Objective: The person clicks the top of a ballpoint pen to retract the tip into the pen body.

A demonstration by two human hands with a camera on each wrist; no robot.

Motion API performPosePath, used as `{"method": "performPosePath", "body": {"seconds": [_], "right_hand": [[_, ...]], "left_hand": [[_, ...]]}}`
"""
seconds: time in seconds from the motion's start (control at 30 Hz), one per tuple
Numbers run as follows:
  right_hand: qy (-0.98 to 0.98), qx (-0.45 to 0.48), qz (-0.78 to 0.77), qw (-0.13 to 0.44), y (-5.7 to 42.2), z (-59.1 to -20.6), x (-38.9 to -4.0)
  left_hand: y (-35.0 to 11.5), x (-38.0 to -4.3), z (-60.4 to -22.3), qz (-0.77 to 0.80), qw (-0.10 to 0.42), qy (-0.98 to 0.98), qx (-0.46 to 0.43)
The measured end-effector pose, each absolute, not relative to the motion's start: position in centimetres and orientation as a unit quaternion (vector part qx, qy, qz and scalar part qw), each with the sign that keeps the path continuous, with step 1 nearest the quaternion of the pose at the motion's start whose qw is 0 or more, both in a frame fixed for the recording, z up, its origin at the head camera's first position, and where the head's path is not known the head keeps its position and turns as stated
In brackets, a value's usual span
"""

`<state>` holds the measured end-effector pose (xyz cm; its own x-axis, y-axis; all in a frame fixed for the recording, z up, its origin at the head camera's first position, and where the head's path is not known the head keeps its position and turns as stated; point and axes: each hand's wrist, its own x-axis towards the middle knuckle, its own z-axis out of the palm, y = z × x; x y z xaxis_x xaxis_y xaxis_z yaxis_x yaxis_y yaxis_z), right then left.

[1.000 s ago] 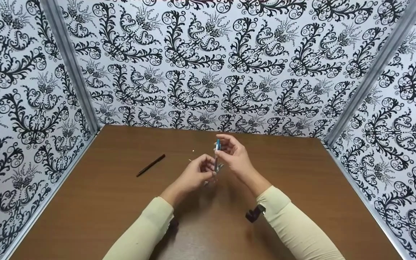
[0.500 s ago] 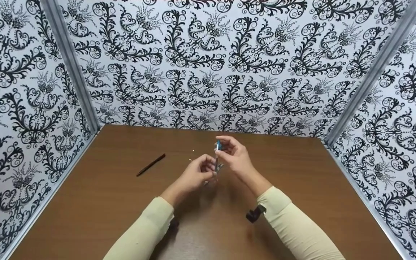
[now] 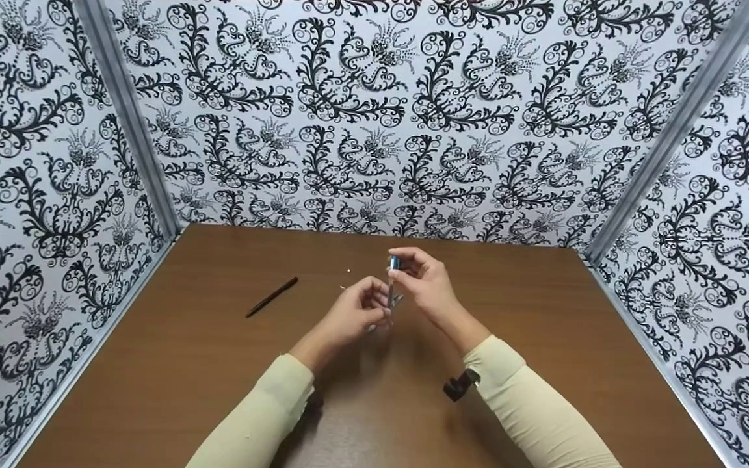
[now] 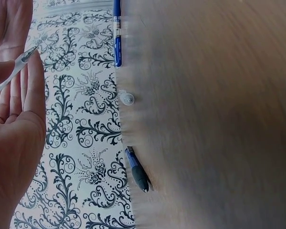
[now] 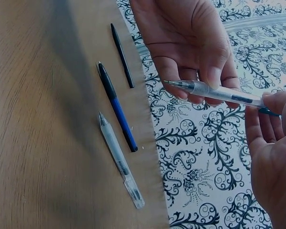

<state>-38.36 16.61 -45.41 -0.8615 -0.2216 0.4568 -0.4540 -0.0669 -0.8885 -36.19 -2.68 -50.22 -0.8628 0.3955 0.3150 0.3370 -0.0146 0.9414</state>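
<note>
In the head view, a clear ballpoint pen with a blue end [image 3: 394, 262] stands upright between both hands. My right hand [image 3: 430, 286] pinches it near the blue end, between thumb and fingers. The left hand [image 3: 352, 309] pinches the pen lower down. The right wrist view shows the clear pen [image 5: 221, 93] from the side, its point bare beyond the left thumb, with the left fingers behind it. In the left wrist view, the pen's tip [image 4: 31, 52] lies beside the left fingers; its other end is out of frame.
On the brown table [image 3: 205, 364] lies a black pen [image 3: 272, 297], left of the hands. The right wrist view also shows a blue pen with a black grip [image 5: 115, 105] and a clear pen [image 5: 117, 155]. Patterned walls [image 3: 374, 130] enclose the back and sides.
The right hand and the pen's blue end have come down slightly. My left hand has hardly moved, and the black pen lies where it was.
</note>
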Motion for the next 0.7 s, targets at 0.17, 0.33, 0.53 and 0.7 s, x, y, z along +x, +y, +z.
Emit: {"method": "performPosePath", "body": {"seconds": [0.17, 0.33, 0.53, 0.7], "right_hand": [[-0.672, 0.247, 0.693, 0.082, 16.54, -45.5, -38.39], [-0.671, 0.245, 0.695, 0.081, 16.39, -45.62, -38.38], [-0.673, 0.24, 0.695, 0.081, 16.26, -45.86, -38.46], [-0.677, 0.246, 0.688, 0.09, 16.15, -46.18, -38.74]], "left_hand": [[-2.7, -36.26, -50.31, 0.664, 0.021, 0.701, 0.259], [-2.83, -36.22, -50.35, 0.668, 0.026, 0.698, 0.258], [-3.16, -36.16, -50.3, 0.662, 0.03, 0.703, 0.256], [-3.58, -36.18, -50.32, 0.651, 0.029, 0.713, 0.258]]}}
